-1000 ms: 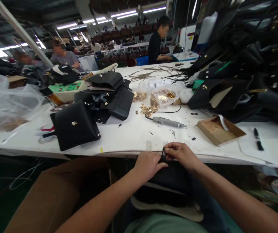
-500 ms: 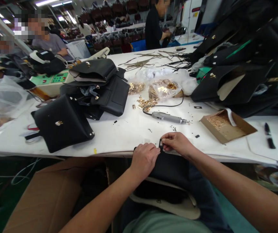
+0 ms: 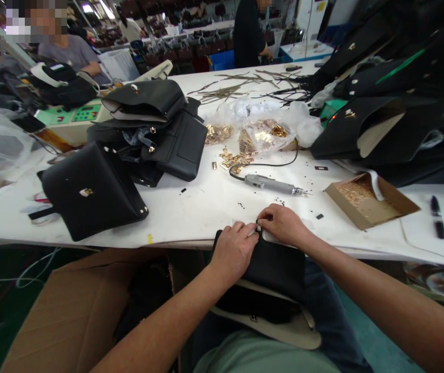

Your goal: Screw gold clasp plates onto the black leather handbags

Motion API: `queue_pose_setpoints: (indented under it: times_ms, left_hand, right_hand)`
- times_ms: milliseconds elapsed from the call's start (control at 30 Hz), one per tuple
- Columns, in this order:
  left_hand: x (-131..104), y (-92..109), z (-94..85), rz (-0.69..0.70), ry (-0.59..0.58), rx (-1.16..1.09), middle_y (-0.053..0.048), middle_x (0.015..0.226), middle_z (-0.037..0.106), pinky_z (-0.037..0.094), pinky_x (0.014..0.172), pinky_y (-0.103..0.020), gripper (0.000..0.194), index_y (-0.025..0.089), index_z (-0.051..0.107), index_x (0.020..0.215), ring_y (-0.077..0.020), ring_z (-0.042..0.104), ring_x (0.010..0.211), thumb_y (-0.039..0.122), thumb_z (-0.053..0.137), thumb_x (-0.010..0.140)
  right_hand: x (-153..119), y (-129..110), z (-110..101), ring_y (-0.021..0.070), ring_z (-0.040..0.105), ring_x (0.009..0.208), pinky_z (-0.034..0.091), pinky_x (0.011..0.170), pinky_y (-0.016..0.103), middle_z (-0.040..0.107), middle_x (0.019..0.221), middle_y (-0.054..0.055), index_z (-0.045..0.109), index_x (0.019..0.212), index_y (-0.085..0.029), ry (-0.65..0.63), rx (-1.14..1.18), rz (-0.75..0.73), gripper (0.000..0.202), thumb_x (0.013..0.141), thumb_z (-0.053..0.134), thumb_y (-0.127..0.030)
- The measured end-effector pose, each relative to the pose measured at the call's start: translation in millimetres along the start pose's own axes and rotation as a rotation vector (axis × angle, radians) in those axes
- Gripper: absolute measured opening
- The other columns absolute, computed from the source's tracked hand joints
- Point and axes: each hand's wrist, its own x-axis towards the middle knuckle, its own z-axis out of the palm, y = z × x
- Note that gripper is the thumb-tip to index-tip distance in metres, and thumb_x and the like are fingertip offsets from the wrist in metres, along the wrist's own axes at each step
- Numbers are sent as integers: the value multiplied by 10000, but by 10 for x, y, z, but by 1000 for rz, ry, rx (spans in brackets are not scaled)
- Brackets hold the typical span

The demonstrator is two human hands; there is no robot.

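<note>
The black bag (image 3: 278, 264) lies on the person's lap against the front edge of the white table (image 3: 202, 210). The left hand (image 3: 234, 253) lies over its upper part, fingers close together; its thumb is hidden, so whether it clamps the bag cannot be told. The right hand (image 3: 280, 223) pinches the black tab (image 3: 259, 223) with its small metal fitting between thumb and forefinger. Compared with half a second ago, less of the tab shows above the fingertips, and more of the bag's corner shows beside the left hand. The grey screwdriver (image 3: 272, 184) still lies beyond the hands.
</note>
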Motion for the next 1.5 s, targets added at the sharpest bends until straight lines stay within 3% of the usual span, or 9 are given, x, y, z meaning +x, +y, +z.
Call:
queue_pose_setpoints:
  times_ms: [333,567,767,1000,1333,1500]
  left_hand:
    - [-21,78,-124,64,-87,46,-80,1418,602,485,880,-438,347,224,569,1361,-280,550,1197,255,467,1031]
    - [47,105,-273,82,-176,53,-91,1397,598,515,865,-446,338,207,588,1323,-288,553,1161,314,511,1011]
    - [29,125,-247,65,-156,54,-101,1411,583,517,889,-445,340,212,588,1327,-293,540,1183,310,515,1010]
    - [24,121,-226,71,-139,34,-95,1430,572,525,906,-462,332,208,600,1317,-299,542,1182,311,499,1018]
    - [-8,-33,-149,93,-72,-108,-63,1383,633,534,944,-422,333,197,614,1297,-267,551,1155,307,585,985]
    - [18,-38,-230,95,-124,-107,-72,1373,626,530,945,-401,343,190,602,1297,-252,550,1157,300,600,973]
  right_hand:
    - [-5,-25,4,172,642,780,408,674,272,747,873,-10,755,880,-255,3,-23,32,102,841,661,-261]
    - [-15,98,11,174,636,781,440,691,266,728,890,18,761,928,-226,-47,51,-105,159,856,689,-348]
    - [-49,122,13,167,618,784,445,699,257,697,893,28,756,970,-202,-46,60,-152,175,825,687,-272]
    - [-29,43,-22,166,605,784,425,684,257,688,890,24,728,946,-200,-72,42,-80,159,804,687,-261]
    - [-20,-15,-48,162,590,752,411,655,256,683,867,19,707,927,-198,-99,20,-49,186,744,682,-212]
    - [-25,-2,-42,165,594,760,426,669,255,685,869,24,716,932,-196,-94,24,-68,179,757,689,-220]
